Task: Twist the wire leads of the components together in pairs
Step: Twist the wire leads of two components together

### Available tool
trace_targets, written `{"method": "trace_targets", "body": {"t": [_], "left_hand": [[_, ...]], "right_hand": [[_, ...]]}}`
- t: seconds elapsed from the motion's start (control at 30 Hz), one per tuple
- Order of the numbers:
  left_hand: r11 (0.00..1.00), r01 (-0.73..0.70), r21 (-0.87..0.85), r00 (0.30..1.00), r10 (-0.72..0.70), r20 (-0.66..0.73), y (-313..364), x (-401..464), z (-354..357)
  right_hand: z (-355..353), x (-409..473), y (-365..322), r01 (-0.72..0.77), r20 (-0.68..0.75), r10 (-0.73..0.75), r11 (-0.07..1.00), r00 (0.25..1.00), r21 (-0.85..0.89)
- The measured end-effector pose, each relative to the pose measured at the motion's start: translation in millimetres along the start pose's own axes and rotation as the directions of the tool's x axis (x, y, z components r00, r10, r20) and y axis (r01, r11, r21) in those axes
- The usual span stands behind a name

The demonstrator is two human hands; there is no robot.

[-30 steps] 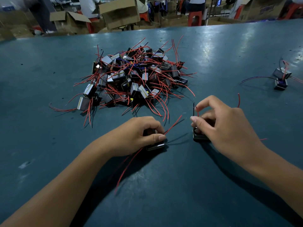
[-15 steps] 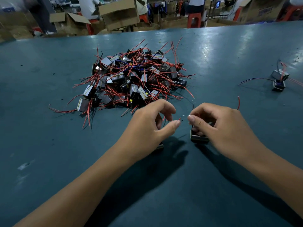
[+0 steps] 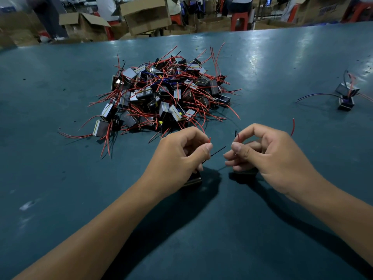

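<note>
smooth, faintly glossy teal table [image 3: 262,63]; components [image 3: 161,93] perhaps shiny tape-wrapped, plastic-coated leads; matt cardboard boxes [image 3: 147,15].

Your left hand [image 3: 179,156] pinches a red lead [image 3: 209,140]; your right hand [image 3: 268,156] pinches another red lead [image 3: 238,137], both before the component pile [image 3: 165,98].

Two hands: left hand [image 3: 177,158], right hand [image 3: 270,158], one component beneath each: [image 3: 192,179] and [image 3: 245,171]. One pile of components [image 3: 165,98]; its count cannot be determined. Two linked components [image 3: 346,96] at right. One tabletop [image 3: 60,178].
</note>
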State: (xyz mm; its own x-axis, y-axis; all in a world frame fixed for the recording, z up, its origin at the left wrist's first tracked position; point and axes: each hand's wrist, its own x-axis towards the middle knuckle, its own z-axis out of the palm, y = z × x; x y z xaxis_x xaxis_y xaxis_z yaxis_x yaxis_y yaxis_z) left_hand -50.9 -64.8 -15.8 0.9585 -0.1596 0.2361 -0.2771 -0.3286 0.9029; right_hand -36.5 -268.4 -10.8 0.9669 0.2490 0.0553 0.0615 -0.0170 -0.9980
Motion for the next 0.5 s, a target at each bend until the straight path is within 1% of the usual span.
{"method": "trace_targets", "body": {"t": [0.17,0.37,0.5], "left_hand": [[0.998,-0.05,0.037,0.999,0.049,0.011,0,-2,-2],[0.993,-0.087,0.082,0.996,0.084,0.039,-1,-4,-2],[0.994,-0.093,0.048,0.996,0.093,0.006,1,-4,0]], "right_hand": [[6,-4,6,0.019,-0.006,-0.02,0.996,1.0,-0.09],[11,-5,6,0.039,-0.004,-0.039,0.998,0.999,-0.05],[13,-7,6,0.059,0.01,-0.058,0.996,0.998,-0.073]]}}
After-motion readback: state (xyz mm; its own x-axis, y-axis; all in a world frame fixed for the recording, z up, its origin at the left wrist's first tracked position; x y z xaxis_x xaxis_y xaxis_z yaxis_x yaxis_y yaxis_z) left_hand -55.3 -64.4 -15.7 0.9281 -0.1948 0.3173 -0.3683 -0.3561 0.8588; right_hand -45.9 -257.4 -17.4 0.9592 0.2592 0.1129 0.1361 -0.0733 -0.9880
